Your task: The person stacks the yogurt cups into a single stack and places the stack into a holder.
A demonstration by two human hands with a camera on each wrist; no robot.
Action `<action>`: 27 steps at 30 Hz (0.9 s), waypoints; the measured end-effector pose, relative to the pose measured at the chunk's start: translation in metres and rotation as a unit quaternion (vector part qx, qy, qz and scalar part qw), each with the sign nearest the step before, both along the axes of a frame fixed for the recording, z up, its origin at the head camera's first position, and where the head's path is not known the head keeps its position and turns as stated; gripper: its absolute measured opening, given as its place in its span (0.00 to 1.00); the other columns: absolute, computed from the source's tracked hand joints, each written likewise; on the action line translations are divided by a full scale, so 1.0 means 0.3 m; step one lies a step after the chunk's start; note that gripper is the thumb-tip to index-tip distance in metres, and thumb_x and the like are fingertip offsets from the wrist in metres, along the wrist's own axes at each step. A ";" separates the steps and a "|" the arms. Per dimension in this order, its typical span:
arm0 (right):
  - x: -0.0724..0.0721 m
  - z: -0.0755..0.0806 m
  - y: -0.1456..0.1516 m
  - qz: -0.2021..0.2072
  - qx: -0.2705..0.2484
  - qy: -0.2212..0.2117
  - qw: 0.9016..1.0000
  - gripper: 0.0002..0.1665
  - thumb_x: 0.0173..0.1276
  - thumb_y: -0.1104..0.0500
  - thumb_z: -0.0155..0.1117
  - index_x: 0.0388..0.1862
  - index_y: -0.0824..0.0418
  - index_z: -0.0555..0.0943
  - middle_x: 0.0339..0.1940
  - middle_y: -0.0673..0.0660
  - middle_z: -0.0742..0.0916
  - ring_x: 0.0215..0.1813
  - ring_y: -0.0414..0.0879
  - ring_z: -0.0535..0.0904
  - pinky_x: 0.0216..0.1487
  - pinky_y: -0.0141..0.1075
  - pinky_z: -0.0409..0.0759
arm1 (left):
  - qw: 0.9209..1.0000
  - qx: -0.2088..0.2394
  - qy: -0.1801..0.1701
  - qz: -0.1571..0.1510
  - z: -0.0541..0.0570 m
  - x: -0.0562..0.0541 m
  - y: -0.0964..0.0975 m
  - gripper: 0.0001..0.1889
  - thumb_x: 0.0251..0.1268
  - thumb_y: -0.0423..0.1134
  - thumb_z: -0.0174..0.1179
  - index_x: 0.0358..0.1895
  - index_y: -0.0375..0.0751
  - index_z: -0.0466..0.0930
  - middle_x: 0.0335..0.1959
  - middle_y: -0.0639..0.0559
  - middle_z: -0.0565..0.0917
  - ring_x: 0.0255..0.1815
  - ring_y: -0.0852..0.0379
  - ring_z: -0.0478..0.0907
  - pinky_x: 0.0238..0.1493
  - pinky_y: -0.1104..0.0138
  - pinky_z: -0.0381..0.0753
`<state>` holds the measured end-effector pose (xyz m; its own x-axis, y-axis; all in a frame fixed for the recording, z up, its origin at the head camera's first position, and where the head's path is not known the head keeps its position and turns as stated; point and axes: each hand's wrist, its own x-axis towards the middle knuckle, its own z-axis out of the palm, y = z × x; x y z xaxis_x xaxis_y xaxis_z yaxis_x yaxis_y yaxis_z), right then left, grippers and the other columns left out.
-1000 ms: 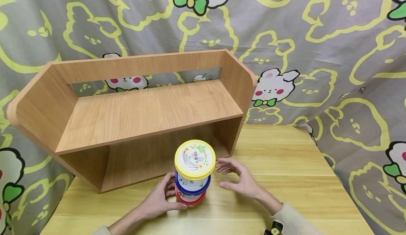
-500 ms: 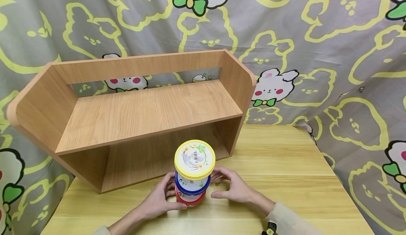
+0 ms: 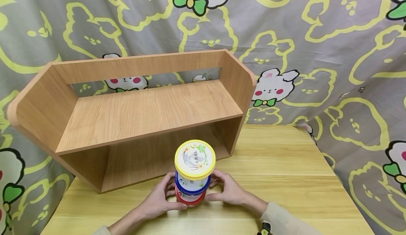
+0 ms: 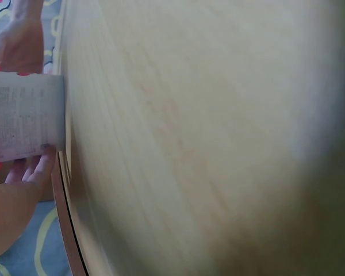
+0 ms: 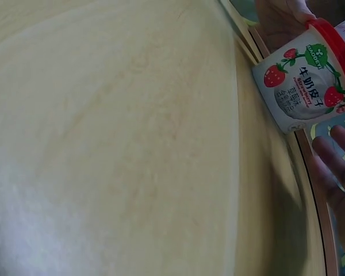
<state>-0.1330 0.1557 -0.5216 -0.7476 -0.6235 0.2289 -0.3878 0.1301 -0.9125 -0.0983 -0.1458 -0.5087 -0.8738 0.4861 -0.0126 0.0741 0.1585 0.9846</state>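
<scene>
Yellow is the uppermost lid in the head view: a yellow-lidded tub [image 3: 195, 159] sits on a blue-lidded tub [image 3: 191, 191], and this one sits on a red-lidded tub [image 3: 190, 201]. This upright stack is between the left and the right edges of the wooden tabletop [image 3: 285, 164], well apart from the right edge. Just behind it is the lower front edge of the shelf [image 3: 152, 113], near its right corner. The left hand [image 3: 160, 198] holds the red-lidded tub from the left, thumb in front and fingers at the side. The right hand [image 3: 229, 191] is at the right side, its thumb apart from its fingers; from here I cannot tell whether it touches.

In the left wrist view, the fingers of the left hand touch the wall of the red-lidded tub near its base. The right hand is seen beyond the tub.

In the right wrist view, strawberries are printed on the red-lidded tub. The right hand's fingers are spread, with a gap between them and the tub wall.
</scene>
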 end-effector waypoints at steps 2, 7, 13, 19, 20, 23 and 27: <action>0.000 -0.006 -0.004 0.002 -0.004 -0.011 1.000 0.37 0.60 0.62 0.82 0.68 0.60 0.77 0.56 0.64 0.88 0.52 0.37 0.84 0.57 0.44 0.91 | 1.000 0.001 -0.001 -0.001 0.001 0.000 0.001 0.47 0.54 0.37 0.82 0.74 0.37 0.62 0.69 0.33 0.76 0.62 0.65 0.81 0.65 0.72 0.85; -0.002 -0.024 -0.014 0.017 -0.021 -0.035 0.999 0.40 0.61 0.63 0.81 0.71 0.61 0.75 0.58 0.66 0.87 0.54 0.36 0.84 0.58 0.44 0.90 | 1.000 0.004 -0.001 -0.002 0.001 0.000 0.001 0.47 0.54 0.37 0.81 0.74 0.37 0.62 0.69 0.33 0.75 0.62 0.65 0.81 0.65 0.71 0.85; 0.002 -0.034 -0.029 0.040 -0.048 -0.058 0.996 0.43 0.62 0.65 0.80 0.74 0.63 0.71 0.61 0.70 0.85 0.57 0.39 0.86 0.58 0.43 0.91 | 1.000 0.002 -0.002 -0.004 -0.001 0.000 0.001 0.46 0.55 0.37 0.81 0.74 0.37 0.62 0.69 0.33 0.75 0.62 0.66 0.81 0.65 0.72 0.85; 0.001 -0.033 -0.040 0.046 -0.040 -0.076 0.995 0.43 0.62 0.62 0.81 0.74 0.60 0.71 0.64 0.69 0.85 0.57 0.40 0.87 0.61 0.40 0.90 | 1.000 -0.006 -0.011 0.000 0.001 -0.001 0.000 0.46 0.55 0.38 0.81 0.74 0.39 0.62 0.69 0.35 0.75 0.63 0.64 0.80 0.64 0.72 0.85; 0.000 -0.034 -0.042 0.045 -0.038 -0.079 0.995 0.43 0.62 0.62 0.81 0.74 0.59 0.71 0.64 0.68 0.85 0.57 0.40 0.87 0.62 0.40 0.89 | 1.000 -0.007 -0.013 0.002 0.002 -0.001 0.000 0.46 0.55 0.38 0.81 0.74 0.40 0.62 0.69 0.36 0.75 0.63 0.64 0.80 0.64 0.72 0.85; -0.004 -0.040 -0.047 0.045 -0.037 -0.072 0.996 0.43 0.61 0.63 0.82 0.73 0.59 0.72 0.64 0.68 0.86 0.59 0.41 0.87 0.64 0.39 0.88 | 1.000 -0.007 -0.012 0.002 0.001 -0.001 0.001 0.46 0.55 0.38 0.81 0.74 0.40 0.62 0.70 0.36 0.75 0.63 0.64 0.80 0.65 0.72 0.85; -0.008 -0.045 -0.055 0.048 -0.040 -0.061 0.996 0.43 0.59 0.65 0.82 0.72 0.60 0.73 0.64 0.67 0.86 0.61 0.41 0.86 0.68 0.38 0.86 | 1.000 -0.001 -0.008 -0.002 0.000 0.000 0.001 0.46 0.55 0.37 0.81 0.74 0.39 0.62 0.69 0.35 0.75 0.63 0.66 0.80 0.64 0.72 0.85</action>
